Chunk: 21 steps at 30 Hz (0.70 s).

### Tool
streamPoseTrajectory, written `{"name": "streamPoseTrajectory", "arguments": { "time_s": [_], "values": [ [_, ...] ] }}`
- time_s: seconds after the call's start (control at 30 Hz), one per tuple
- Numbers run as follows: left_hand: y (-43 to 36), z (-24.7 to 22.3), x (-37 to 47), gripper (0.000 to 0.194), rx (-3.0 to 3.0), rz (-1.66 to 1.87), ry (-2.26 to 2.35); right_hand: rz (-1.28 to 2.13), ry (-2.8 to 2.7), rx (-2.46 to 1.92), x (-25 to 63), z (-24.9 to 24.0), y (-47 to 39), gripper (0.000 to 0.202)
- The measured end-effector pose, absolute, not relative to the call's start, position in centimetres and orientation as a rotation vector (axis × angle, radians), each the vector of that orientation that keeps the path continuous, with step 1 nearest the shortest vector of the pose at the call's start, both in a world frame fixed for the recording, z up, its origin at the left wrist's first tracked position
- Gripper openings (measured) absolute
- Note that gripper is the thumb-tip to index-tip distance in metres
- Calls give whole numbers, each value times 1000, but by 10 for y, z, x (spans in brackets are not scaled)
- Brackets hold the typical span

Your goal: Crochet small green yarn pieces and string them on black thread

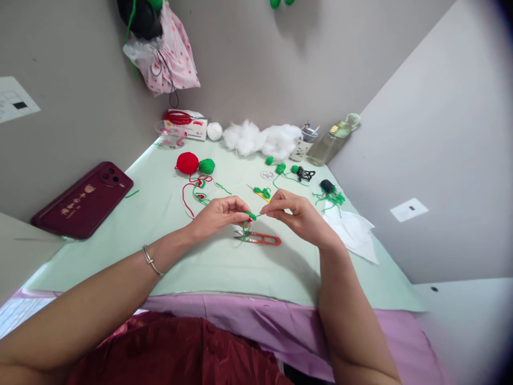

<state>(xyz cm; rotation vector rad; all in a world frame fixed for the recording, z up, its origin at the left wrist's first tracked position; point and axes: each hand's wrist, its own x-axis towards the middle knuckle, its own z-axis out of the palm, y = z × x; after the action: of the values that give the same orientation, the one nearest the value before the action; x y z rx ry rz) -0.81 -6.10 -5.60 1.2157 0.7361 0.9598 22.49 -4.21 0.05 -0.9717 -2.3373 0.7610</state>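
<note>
My left hand point(224, 212) pinches a small crocheted piece point(251, 216) of green and red yarn between thumb and fingers. A loose green yarn tail point(245, 230) hangs from it. Close by on the right, my right hand point(294, 214) is closed, thumb against forefinger, on a thin dark needle or strand of yarn point(260, 215) that reaches to the piece; which of the two I cannot tell. Just below the hands lie orange-handled thread snips point(264, 239), partly crossed by the hanging tail.
Behind the hands are a red yarn ball point(187, 163), a green yarn ball point(207, 166) and white stuffing point(260, 140). A bottle point(334, 140) leans at back right. A phone point(84, 200) lies left, white paper point(352, 232) and green yarn scraps point(332, 197) right.
</note>
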Motion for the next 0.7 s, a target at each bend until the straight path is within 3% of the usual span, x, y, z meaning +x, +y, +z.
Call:
{"name": "streamPoseTrajectory", "arguments": {
  "time_s": [0.7],
  "values": [
    [-64,-51,-9,22,1205,940,706,937,-2247,-910,219,-8,-37,16]
  ]
}}
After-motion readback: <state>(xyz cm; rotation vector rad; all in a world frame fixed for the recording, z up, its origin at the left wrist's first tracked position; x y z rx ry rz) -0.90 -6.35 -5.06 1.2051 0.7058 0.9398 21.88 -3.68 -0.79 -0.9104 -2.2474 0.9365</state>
